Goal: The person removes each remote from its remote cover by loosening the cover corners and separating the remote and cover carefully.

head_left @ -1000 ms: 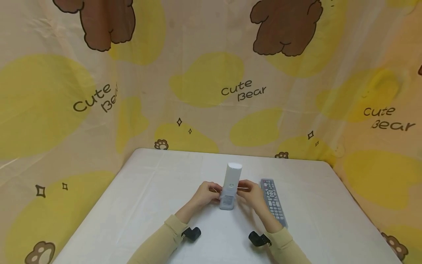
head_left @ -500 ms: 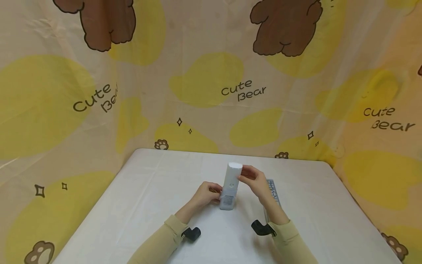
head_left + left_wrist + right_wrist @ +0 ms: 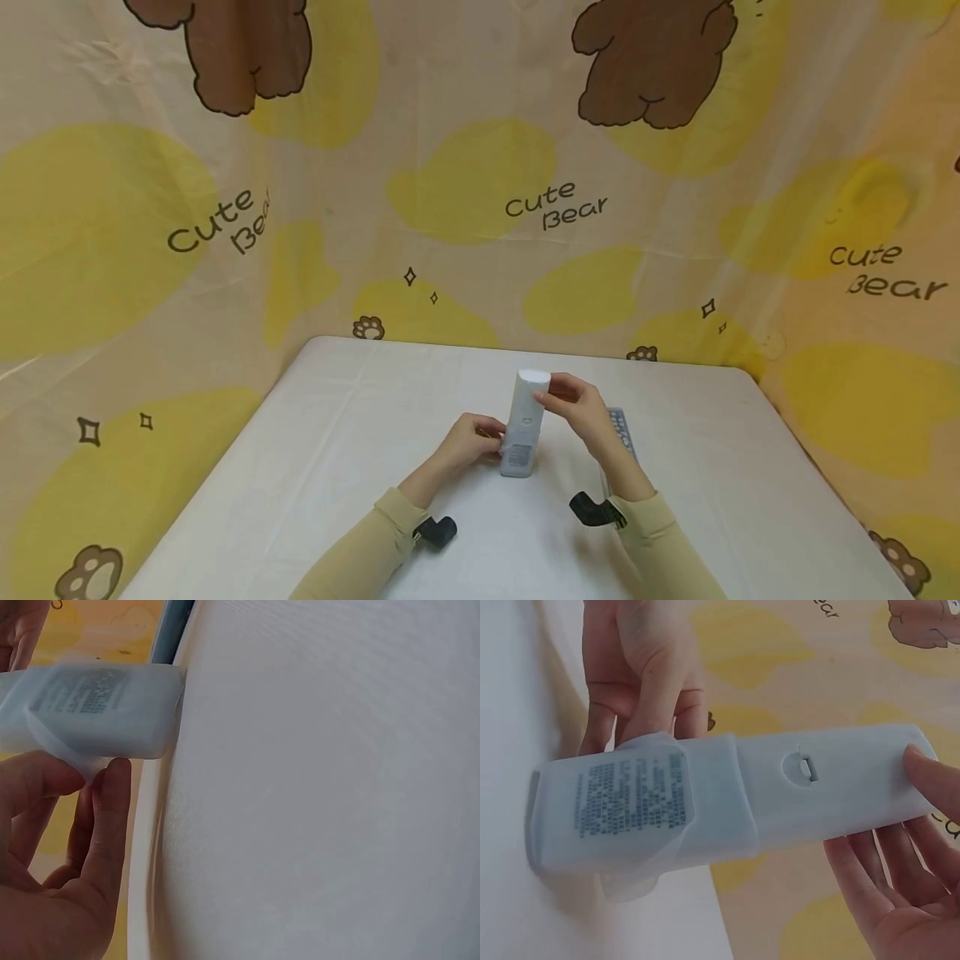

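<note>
A white remote control (image 3: 531, 402) stands upright on the table, its back with the battery cover latch facing me. Around its lower half sits a translucent sleeve (image 3: 645, 810), with small print showing through. My left hand (image 3: 465, 442) pinches a loose flap of the sleeve (image 3: 60, 742) between thumb and fingers, low on the left side. Up at the top end, my right hand (image 3: 585, 412) holds the remote, thumb on its back and fingers on the far side. The remote's front is hidden from the head view.
A grey remote with many buttons (image 3: 622, 429) lies on the white table (image 3: 375, 408) to the right, partly covered by my right forearm. Black wrist cameras (image 3: 437, 532) sit at both cuffs. A bear-print cloth (image 3: 450, 192) hangs behind and beside the table.
My right hand has moved up from the sleeve's right side to the remote's top end and now holds it there. My left hand and the remote have hardly moved.
</note>
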Demonstrator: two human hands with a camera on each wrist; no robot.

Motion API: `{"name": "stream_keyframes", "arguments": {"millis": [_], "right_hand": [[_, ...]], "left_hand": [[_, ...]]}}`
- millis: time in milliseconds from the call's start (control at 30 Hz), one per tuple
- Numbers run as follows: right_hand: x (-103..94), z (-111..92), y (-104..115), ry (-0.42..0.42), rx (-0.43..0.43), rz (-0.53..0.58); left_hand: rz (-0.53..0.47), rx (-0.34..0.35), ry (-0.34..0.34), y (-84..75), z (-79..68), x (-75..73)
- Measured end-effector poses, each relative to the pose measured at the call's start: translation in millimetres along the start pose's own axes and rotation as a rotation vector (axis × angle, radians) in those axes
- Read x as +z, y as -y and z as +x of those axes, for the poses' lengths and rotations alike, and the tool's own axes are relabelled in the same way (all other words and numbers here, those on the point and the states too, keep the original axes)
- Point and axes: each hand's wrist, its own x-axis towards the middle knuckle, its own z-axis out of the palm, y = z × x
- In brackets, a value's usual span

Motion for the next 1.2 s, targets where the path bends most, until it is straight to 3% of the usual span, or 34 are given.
{"name": "stream_keyframes", "arguments": {"millis": [367, 867, 1200], "right_hand": [[-5.4, 3, 2, 0.019, -0.035, 0.095], [-12.0, 1, 6, 0.023, -0.076, 0.156], [-15.9, 0, 7, 0.007, -0.079, 0.175]], "left_hand": [[-0.007, -0.037, -0.03, -2.1, 0.1, -1.6], [-0.065, -0.123, -0.068, -2.0, 4.0, -1.8], [-0.052, -0.138, -0.064, -4.3, 3.9, -0.2]]}}
